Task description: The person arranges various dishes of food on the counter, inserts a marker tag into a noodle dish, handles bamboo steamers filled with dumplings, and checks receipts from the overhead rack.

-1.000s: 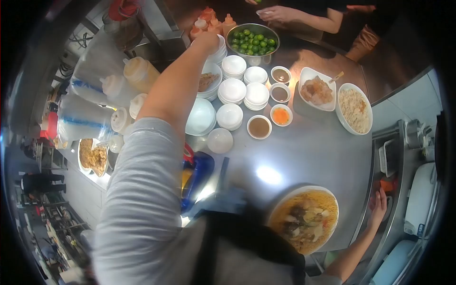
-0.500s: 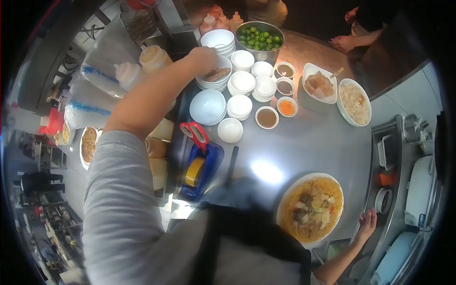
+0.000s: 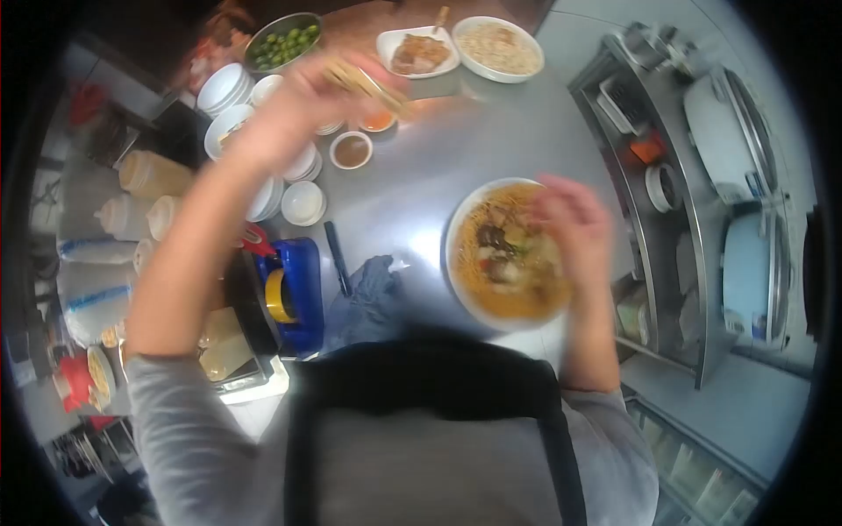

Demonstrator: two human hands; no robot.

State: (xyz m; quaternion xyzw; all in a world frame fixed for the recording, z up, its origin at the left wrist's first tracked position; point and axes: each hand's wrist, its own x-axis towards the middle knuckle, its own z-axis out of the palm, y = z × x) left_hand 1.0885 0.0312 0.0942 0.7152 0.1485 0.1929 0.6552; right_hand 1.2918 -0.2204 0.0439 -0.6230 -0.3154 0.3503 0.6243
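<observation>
My left hand [image 3: 320, 96] is raised over the small bowls at the back left. Its fingers are closed on a bundle of flat tan strips [image 3: 367, 85], too blurred to name more exactly. On the steel table lies a big round plate of fried noodles [image 3: 510, 254] with meat and vegetable pieces heaped in its middle. My right hand [image 3: 574, 210] is over that plate's right side, fingers bent and smeared by motion. Whether it touches the food or rim I cannot tell. Below my left hand is a cup of brown sauce [image 3: 352, 151]; an orange sauce cup [image 3: 379, 121] is partly hidden.
Stacked white bowls [image 3: 224, 90] stand at the back left near a pot of green limes [image 3: 285, 44]. Two white dishes of food, one with pale grains [image 3: 500, 48], sit at the back. Nearer are a blue tape dispenser [image 3: 303, 298] and a crumpled cloth [image 3: 373, 289]. Shelves [image 3: 653, 263] flank the right.
My left hand has left the bowl of brown pieces and moved right, carrying tan strips. From beside the table, my right hand has come over the noodle plate. The camera view has swung right.
</observation>
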